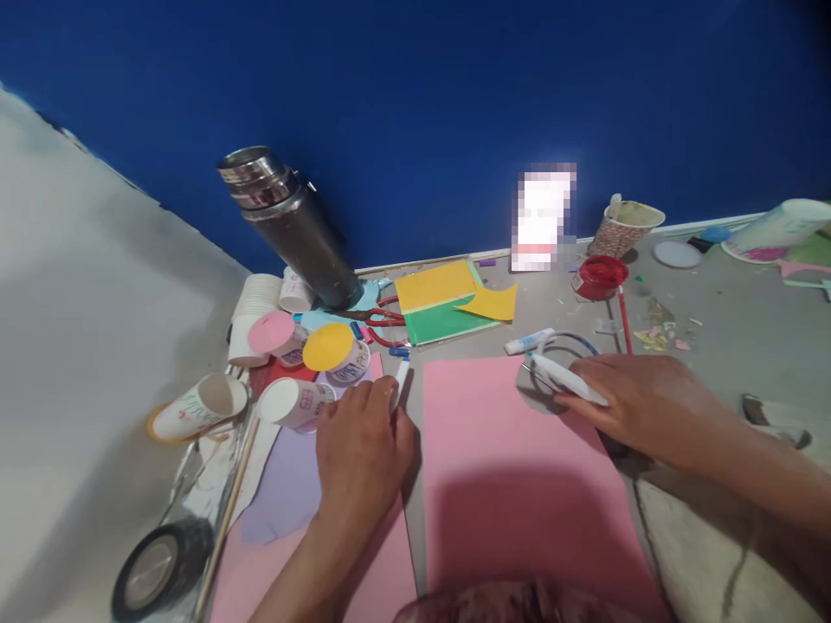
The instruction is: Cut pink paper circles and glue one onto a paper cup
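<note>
Left hand (363,437): fingers curled, thumb and forefinger gripping a slim white stick (401,385). My wrist crosses the left pink sheet (389,562). Right hand (642,402): narrow grip on a white pen-like tool (570,379), held at the far right corner of the right pink sheet (493,441), which lies flat before me.

Current step, as I judge it: positioning the tool at that corner. The next move calls for a steady right grip and the sheet held flat; neither hand appears to press on it. I cannot tell whether the tool's tip touches the paper.

Beyond the hands: a small white tube (529,341) lies just past the sheet; red-handled scissors (380,320) lie partly under the yellow and green paper pack (434,298). A steel thermos (299,238) stands behind the cups (282,337).

Hard to make out: my right fingertips, partly hidden; the thin loop (589,343) beside the tool, of unclear nature; the bright panel (542,216), pixelated. The frame cuts off both sheets' near ends.
</note>
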Motion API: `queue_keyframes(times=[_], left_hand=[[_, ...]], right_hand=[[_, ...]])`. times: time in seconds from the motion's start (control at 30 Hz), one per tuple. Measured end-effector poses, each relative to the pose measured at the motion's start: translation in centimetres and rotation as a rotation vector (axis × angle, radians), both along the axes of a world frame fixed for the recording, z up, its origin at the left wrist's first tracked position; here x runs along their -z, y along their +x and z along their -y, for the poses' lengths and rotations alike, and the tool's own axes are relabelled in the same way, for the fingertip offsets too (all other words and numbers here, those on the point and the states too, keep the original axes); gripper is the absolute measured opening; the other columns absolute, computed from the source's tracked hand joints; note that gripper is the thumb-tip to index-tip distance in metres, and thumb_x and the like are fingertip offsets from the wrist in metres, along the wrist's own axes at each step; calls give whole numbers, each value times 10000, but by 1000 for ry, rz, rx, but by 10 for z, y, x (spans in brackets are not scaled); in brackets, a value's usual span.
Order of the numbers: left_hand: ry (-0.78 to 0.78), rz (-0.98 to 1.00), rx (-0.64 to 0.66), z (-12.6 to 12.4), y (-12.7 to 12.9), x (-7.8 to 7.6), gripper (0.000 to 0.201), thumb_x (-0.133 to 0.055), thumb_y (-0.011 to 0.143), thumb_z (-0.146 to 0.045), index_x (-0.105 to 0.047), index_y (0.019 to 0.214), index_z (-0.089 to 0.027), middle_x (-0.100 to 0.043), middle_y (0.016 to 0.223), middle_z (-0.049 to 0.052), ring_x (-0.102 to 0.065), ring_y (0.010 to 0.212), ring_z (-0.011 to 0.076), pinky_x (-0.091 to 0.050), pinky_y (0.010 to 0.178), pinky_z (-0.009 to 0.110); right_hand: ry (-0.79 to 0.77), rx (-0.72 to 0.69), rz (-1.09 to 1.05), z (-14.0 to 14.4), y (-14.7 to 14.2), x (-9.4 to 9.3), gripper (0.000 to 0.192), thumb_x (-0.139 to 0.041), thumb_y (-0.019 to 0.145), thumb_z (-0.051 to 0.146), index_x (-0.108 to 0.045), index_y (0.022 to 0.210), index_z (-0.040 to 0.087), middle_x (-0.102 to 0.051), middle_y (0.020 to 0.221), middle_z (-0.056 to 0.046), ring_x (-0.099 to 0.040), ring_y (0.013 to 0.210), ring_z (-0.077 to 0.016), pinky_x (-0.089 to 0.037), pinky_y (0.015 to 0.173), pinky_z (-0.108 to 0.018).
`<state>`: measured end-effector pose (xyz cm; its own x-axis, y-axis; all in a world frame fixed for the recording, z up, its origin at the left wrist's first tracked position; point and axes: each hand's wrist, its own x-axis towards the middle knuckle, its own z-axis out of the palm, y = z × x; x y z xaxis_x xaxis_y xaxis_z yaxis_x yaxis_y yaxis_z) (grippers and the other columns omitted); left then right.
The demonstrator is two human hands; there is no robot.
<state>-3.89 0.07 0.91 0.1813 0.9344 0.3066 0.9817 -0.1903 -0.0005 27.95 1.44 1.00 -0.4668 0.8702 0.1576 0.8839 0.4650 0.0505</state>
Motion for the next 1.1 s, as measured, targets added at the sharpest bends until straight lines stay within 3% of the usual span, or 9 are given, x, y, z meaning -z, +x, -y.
queue_keyframes(times=[0.1,0.2,0.27,0.37,0.43,0.5,0.67,0.8,1.1], left_hand=[[-13,-45,-27,3,-11,-9,208,-524,896,-177,-644,1064,-156,-687,890,100,-646,836,323,-450,713,443],[74,-11,-7,4,-17,-14,245,-538,938,-255,-640,1125,-135,-664,1026,155,-616,959,353,-480,782,468],[122,104,74,5,-13,-15,251,-550,949,-252,-620,1159,-135,-650,1083,154,-603,1029,332,-493,851,460],[38,236,255,9,1,-13,165,-550,954,-209,-616,1097,-164,-658,1035,111,-620,968,268,-517,826,408],[-66,250,358,13,14,-10,123,-544,948,-183,-623,1043,-182,-660,1019,100,-624,923,249,-529,787,394],[-145,232,432,16,26,-8,142,-544,935,-155,-627,1044,-190,-663,1057,109,-626,929,250,-540,779,398],[-230,131,545,10,50,5,167,-620,868,-106,-631,1008,-196,-653,1142,124,-617,994,285,-560,783,451],[-205,181,578,1,55,18,105,-619,884,-121,-620,964,-189,-635,1155,126,-588,1092,291,-547,874,464],[-115,356,563,-4,47,36,80,-577,929,-148,-623,986,-179,-596,1154,145,-591,1047,266,-564,832,411]], right_hand=[[122,-197,-114,6,-20,5,287,-534,984,338,-622,744,207,-637,610,-43,-592,571,-208,-280,568,-335],[48,-378,-162,8,-42,14,208,-541,947,166,-631,762,195,-666,693,-44,-590,635,-198,-286,593,-333],[25,-409,-207,7,-48,19,185,-527,955,163,-659,827,189,-682,730,-51,-598,667,-199,-289,595,-327],[-10,-228,-341,4,-42,20,312,-495,1015,398,-656,841,195,-672,713,-49,-600,639,-198,-296,578,-310],[-121,-26,-425,1,-32,15,444,-427,1025,523,-610,773,208,-639,653,-28,-584,584,-185,-306,558,-293],[-274,126,-436,-3,-22,7,476,-356,1043,522,-560,738,219,-632,632,-19,-586,570,-179,-324,552,-280],[-404,310,-100,-15,-8,-4,425,-362,1023,497,-612,839,208,-741,780,-94,-678,700,-267,-311,563,-311],[-426,319,57,-18,-4,-1,393,-408,1012,494,-654,928,199,-777,913,-115,-709,797,-296,-306,563,-306],[-463,291,-9,-26,5,-1,268,-565,957,471,-651,919,219,-754,842,-49,-691,752,-258,-267,559,-293]])
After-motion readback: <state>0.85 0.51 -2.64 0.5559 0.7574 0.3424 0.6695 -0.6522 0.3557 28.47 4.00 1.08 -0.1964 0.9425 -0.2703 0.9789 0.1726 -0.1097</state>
